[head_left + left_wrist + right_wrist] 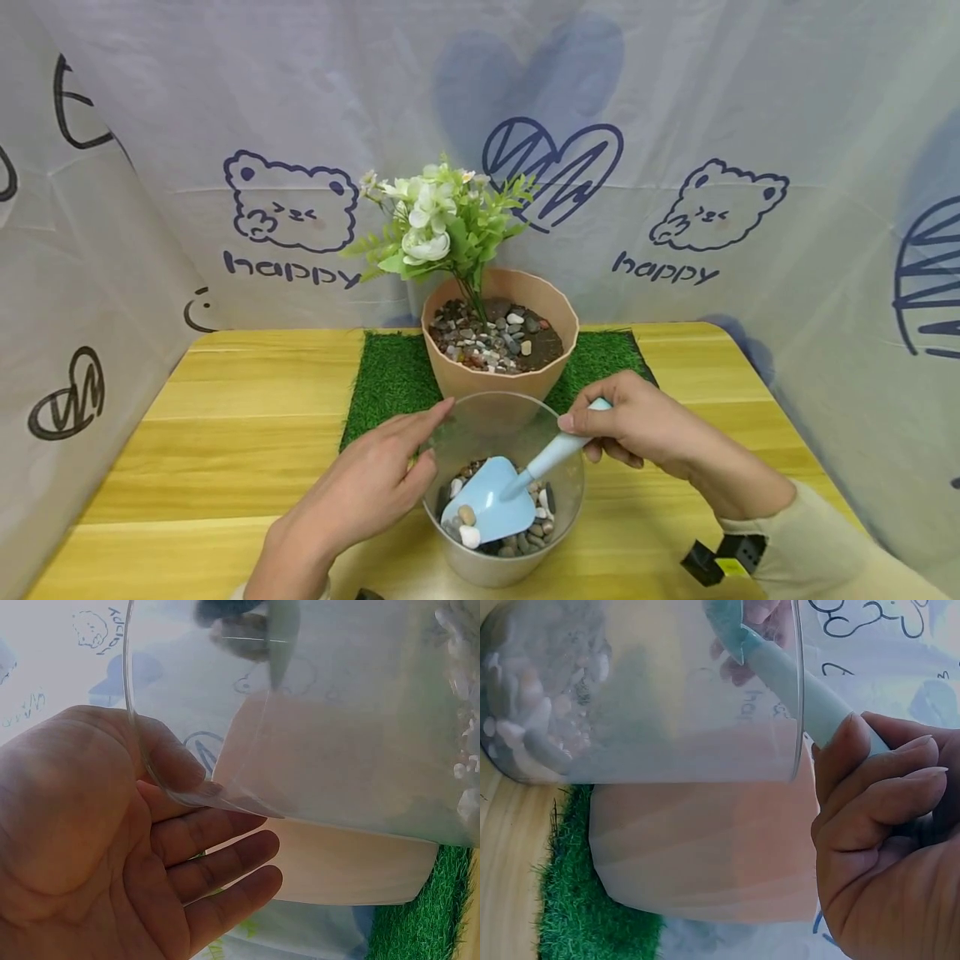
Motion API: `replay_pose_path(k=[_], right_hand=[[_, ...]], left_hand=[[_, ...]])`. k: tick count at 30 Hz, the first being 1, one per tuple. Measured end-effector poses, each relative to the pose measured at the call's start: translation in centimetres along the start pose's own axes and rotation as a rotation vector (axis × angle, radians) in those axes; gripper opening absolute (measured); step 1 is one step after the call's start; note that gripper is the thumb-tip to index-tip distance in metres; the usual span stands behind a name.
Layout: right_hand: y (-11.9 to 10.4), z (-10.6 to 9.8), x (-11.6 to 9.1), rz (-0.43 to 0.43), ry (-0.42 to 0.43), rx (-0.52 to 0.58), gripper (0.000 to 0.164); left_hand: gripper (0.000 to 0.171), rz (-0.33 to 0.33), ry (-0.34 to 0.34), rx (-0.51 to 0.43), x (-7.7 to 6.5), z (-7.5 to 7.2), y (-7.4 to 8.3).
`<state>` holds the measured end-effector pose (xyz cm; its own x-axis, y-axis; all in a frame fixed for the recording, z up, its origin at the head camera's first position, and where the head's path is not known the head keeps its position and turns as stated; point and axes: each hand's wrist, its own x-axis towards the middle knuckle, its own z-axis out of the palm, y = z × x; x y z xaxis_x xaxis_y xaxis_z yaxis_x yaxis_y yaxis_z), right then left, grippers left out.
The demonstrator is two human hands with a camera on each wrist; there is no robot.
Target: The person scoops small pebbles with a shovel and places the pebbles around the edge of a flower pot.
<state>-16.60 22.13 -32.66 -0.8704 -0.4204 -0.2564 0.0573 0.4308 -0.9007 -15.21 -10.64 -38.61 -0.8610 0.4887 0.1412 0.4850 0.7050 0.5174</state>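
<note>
My right hand point(630, 417) grips the pale handle of a light blue toy shovel point(491, 500). Its blade is inside a clear plastic bucket point(517, 575), tilted, with a tan pebble point(467, 515) and a white one point(470, 536) at its front edge. Several grey, white and brown pebbles point(536, 712) lie at the bucket's bottom. On the bucket's left side, my left hand point(382, 475) holds the rim, thumb over the edge and the other fingers outside, as the left wrist view shows. Right behind the bucket stands a peach flowerpot point(495, 379).
White artificial flowers point(431, 212) with green leaves rise from the pot, which holds dark soil and pebbles point(517, 333). Under the pot lies a green turf mat point(390, 383) on the wooden table point(187, 467). A printed curtain point(300, 100) hangs around the back and sides.
</note>
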Motion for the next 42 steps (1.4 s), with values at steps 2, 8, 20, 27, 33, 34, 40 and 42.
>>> replay_pose_path(k=[2, 8, 20, 27, 33, 34, 40, 42], right_hand=[[0.3, -0.1, 0.0, -0.002, 0.003, 0.025, 0.026], [0.9, -0.3, -0.2, 0.002, -0.010, 0.095, 0.026], [1.5, -0.3, -0.1, 0.017, -0.018, 0.162, 0.025], [2.1, -0.6, -0.2, 0.028, -0.014, 0.192, 0.026], [2.4, -0.5, -0.2, 0.023, -0.027, 0.203, 0.024], [2.4, -0.5, -0.2, 0.021, -0.030, 0.205, 0.023], [2.5, -0.4, -0.1, 0.021, -0.027, 0.223, 0.022], [2.5, -0.5, -0.2, 0.026, -0.021, 0.232, 0.022]], left_hand=[[0.059, -0.004, -0.004, -0.001, 0.0, 0.0, 0.0], [0.059, -0.005, -0.005, -0.002, 0.0, 0.0, 0.1], [0.059, -0.013, -0.009, -0.007, 0.0, -0.1, 0.1], [0.058, -0.005, -0.008, -0.003, 0.0, 0.0, 0.1], [0.059, 0.008, -0.001, -0.002, 0.0, 0.0, 0.0], [0.059, 0.008, 0.000, -0.003, 0.0, 0.0, 0.0], [0.058, 0.003, -0.004, -0.010, -0.1, 0.0, 0.0], [0.058, 0.001, -0.005, -0.009, 0.0, -0.1, 0.0]])
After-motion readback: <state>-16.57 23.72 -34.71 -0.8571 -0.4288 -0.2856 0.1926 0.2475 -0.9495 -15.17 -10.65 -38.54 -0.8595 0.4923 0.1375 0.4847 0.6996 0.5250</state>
